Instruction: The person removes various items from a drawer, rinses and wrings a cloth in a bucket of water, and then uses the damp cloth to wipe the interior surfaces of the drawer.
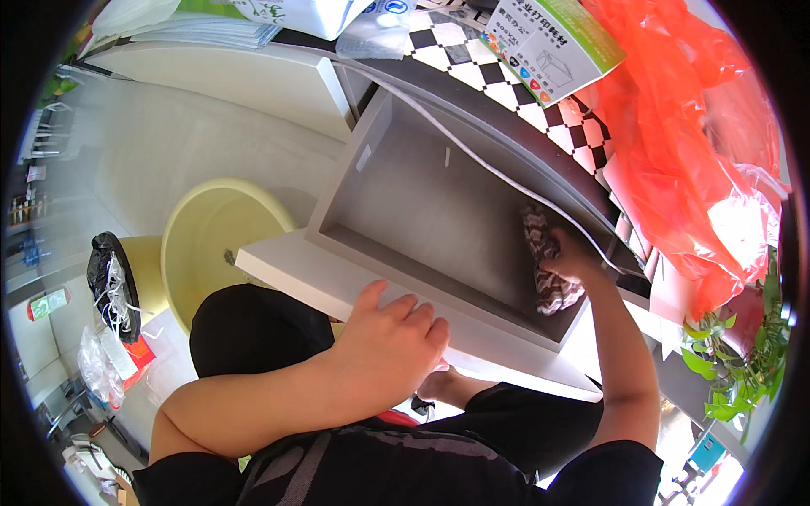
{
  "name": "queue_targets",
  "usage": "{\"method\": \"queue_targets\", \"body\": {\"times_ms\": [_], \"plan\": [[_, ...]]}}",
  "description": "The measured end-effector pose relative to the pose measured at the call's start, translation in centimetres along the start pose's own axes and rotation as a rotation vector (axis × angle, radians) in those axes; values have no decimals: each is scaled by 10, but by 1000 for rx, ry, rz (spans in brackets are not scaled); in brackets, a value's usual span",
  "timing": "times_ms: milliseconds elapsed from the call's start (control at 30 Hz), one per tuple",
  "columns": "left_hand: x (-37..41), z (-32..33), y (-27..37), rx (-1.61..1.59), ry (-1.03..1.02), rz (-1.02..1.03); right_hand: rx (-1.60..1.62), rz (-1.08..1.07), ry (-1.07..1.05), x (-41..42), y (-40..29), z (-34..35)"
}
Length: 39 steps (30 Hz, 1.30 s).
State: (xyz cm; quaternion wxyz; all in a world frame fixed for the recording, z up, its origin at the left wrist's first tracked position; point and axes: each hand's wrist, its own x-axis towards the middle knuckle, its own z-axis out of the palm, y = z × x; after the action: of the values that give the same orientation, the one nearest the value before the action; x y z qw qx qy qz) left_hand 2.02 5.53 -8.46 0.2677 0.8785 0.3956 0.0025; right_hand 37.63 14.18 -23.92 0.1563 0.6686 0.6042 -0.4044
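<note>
A grey drawer (436,190) with a white front panel (506,329) stands pulled out before me. My left hand (395,335) rests over the top edge of that panel, fingers bent across it and holding it. Inside the drawer, at its right end, my right hand (569,256) grips a brown and white striped cloth (547,272). The cloth is bunched and lies along the right side wall. Two small pale strips (364,158) show on the drawer's inner walls.
A white cable (468,148) hangs across the drawer's far side. Above is a desk with a checkered cloth (487,69), a printed box (550,47) and red plastic bags (671,126). A yellow tub (228,215) and a lined bin (117,284) stand left. A leafy plant (734,367) is right.
</note>
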Motion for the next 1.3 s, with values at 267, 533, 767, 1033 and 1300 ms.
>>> {"method": "queue_targets", "body": {"times_ms": [267,533,767,1033,1300], "plan": [[-4,-3,0,-15,87,1,-89,-82,51,24,-16,88],[-10,4,4,29,148,35,-68,-672,-75,58,-174,122],[-8,0,3,-55,26,48,-153,-607,-201,88,-261,124],[-7,8,1,-167,48,62,-105,-456,-467,104,-281,119],[-7,11,2,-145,97,60,445,-205,-646,129,-257,133]]}}
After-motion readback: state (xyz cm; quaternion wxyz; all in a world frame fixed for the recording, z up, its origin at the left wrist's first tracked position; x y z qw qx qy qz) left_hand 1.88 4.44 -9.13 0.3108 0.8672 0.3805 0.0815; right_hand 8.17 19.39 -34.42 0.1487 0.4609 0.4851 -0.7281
